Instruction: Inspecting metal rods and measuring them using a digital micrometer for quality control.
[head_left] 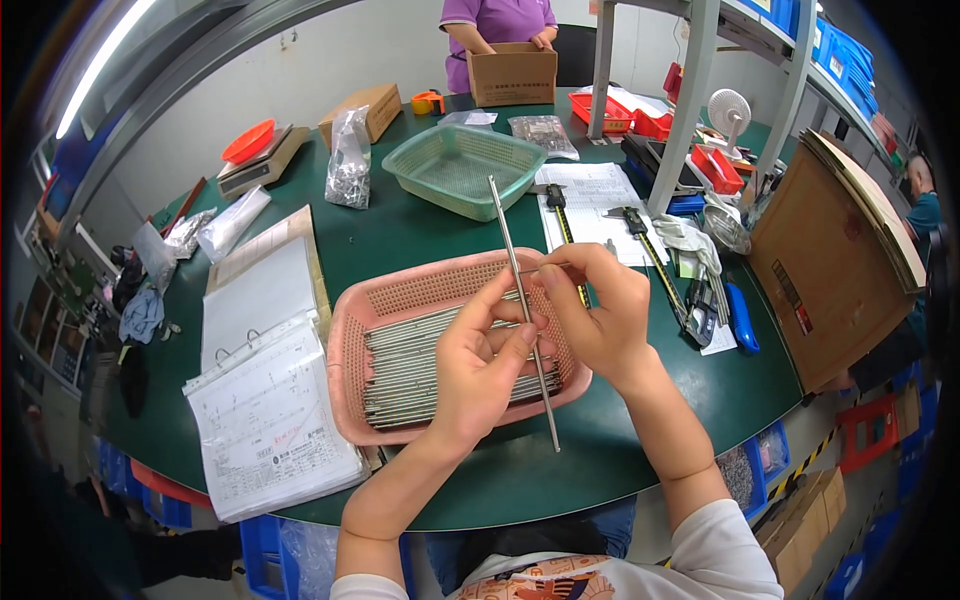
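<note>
My left hand (483, 355) pinches a long thin metal rod (507, 238) that runs from the green basket down past the table's near edge. My right hand (598, 305) holds a small thin metal tool against the rod, fingers closed on it. Both hands hover over a pink mesh basket (352, 330) filled with several similar metal rods (410, 365) lying side by side on the green table (400, 230).
A green mesh basket (462, 165) sits behind. An open ring binder with papers (265, 390) lies left. Calipers (640, 235), a paper sheet and gloves lie right. Another person holds a cardboard box (513, 72) at the far edge. A shelf frame post (690, 95) stands right.
</note>
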